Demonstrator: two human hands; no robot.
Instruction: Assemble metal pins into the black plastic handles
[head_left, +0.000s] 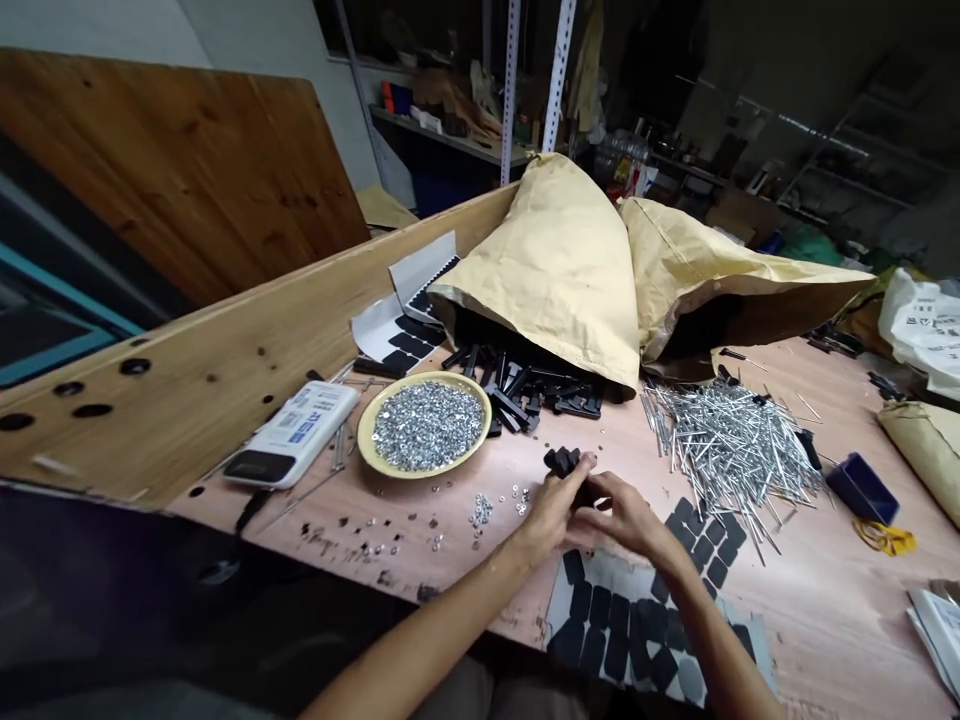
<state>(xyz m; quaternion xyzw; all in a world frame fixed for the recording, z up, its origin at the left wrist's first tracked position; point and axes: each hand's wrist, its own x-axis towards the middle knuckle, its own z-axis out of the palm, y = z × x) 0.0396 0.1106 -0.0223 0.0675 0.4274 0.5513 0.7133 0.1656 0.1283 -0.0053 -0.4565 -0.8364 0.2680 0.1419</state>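
Note:
My left hand (pixel 553 512) is closed round a small bunch of black plastic parts (pixel 561 460), whose ends stick out past the fingers. Against the same bunch, the bent fingers and thumb of my right hand (pixel 621 512) grip its near side; their tips are partly hidden. Just below the hands lies a pale backing sheet with black rounded pads (pixel 616 612). More black pads (pixel 705 545) lie on the table to the right. A yellow bowl (pixel 363 440) full of small metal nuts stands left of my hands. Behind it, black plastic pieces (pixel 517 390) spill from a paper sack (pixel 555 260).
A heap of thin metal rods (pixel 739 445) lies at the right, near a dark blue box (pixel 862 488) and a yellow band (pixel 885 538). A white power bank (pixel 296 435) with a cable sits by the wooden side board (pixel 225 365). Loose nuts (pixel 481 510) dot the table.

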